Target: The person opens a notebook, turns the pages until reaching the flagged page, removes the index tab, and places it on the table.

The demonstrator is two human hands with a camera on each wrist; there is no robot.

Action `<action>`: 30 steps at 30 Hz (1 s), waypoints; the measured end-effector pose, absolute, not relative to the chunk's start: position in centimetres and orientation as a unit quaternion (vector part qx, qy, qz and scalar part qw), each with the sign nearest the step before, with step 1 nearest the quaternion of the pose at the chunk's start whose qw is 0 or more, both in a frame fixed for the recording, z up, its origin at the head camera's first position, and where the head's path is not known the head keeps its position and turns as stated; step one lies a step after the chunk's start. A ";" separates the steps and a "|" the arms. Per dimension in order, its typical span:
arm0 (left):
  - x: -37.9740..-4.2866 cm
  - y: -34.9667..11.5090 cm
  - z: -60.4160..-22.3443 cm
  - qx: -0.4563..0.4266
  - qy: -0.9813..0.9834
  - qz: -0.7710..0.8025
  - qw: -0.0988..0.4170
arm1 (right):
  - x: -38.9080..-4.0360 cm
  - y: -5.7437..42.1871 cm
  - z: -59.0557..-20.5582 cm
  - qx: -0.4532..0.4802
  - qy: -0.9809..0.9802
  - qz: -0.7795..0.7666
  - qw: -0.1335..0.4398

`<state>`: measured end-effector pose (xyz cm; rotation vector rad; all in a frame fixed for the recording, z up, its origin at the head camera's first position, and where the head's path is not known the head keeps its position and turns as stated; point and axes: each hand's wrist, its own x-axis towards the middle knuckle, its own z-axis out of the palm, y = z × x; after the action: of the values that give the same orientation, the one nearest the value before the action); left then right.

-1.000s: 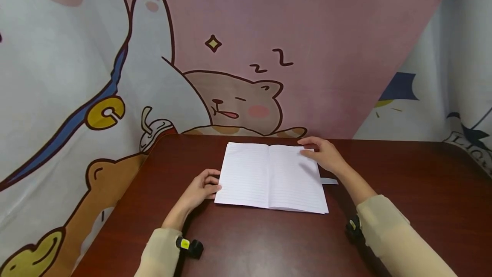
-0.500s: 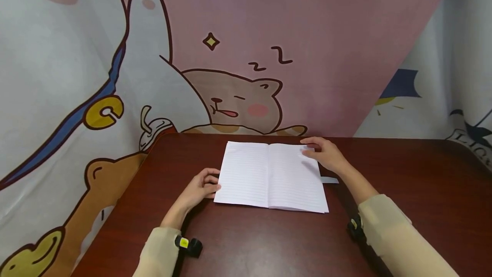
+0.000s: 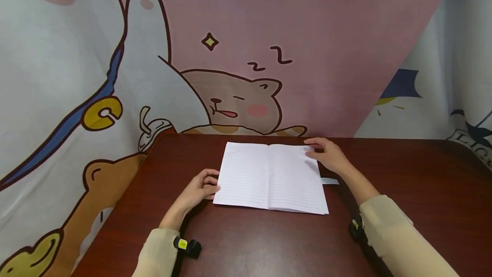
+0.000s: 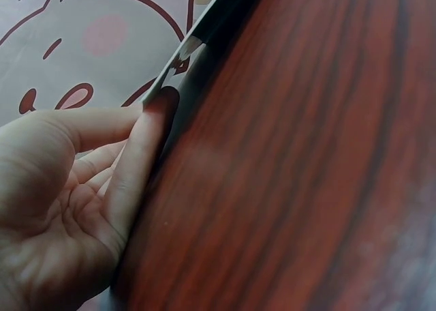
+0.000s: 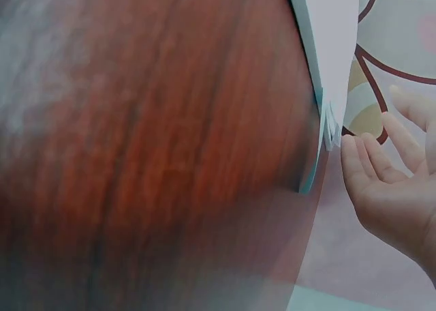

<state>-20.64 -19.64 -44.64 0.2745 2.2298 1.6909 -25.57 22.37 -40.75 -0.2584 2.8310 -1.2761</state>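
Note:
A notebook [image 3: 246, 176] with ruled white pages lies spread flat on the table in the head view, a pale strip [image 3: 329, 181] sticking out from its right side. At its left edge my left hand [image 3: 200, 189] pinches the sheets between thumb and fingers; the left wrist view shows the thumb [image 4: 102, 128] meeting a finger at that edge. My right hand [image 3: 328, 155] hovers at the upper right corner with loosely bent fingers. In the right wrist view its fingers [image 5: 378, 161] stand apart from the page edges, holding nothing.
The dark red-brown wooden table [image 3: 269, 243] reaches back to a wall cloth [image 3: 326, 54] printed with cartoon animals. A small black device [image 3: 188, 247] is strapped at the left cuff, and another [image 3: 356, 228] at the right.
My right hand has shifted slightly to the right, away from the right-hand page. The left hand stays at the notebook's left edge, and the notebook lies as before.

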 end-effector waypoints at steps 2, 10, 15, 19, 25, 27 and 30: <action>-20.6 -19.7 -44.6 0.097 0.781 0.594 0.164 | -25.6 22.4 -40.8 -0.077 0.910 -0.407 0.013; -20.5 -19.7 -44.6 0.100 0.779 0.596 0.166 | -25.5 22.5 -41.1 -0.062 0.917 -0.392 0.042; -20.5 -19.7 -44.5 0.099 0.778 0.598 0.166 | -25.5 22.5 -41.6 -0.065 0.921 -0.382 0.047; -20.4 -19.7 -44.6 0.096 0.779 0.598 0.163 | -25.7 22.5 -42.0 -0.074 0.931 -0.357 0.037; -20.3 -19.7 -44.7 0.095 0.781 0.595 0.166 | -25.8 22.4 -42.4 -0.080 0.940 -0.330 0.027; -20.3 -19.6 -44.6 0.098 0.782 0.594 0.164 | -25.7 22.4 -42.4 -0.084 0.941 -0.327 0.022; -20.4 -19.6 -44.6 0.102 0.782 0.594 0.158 | -25.7 22.3 -42.3 -0.095 0.942 -0.322 0.010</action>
<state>-20.38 -19.63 -44.58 0.2909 2.2377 1.6982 -25.73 22.34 -42.33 -0.2981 2.9403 -1.0059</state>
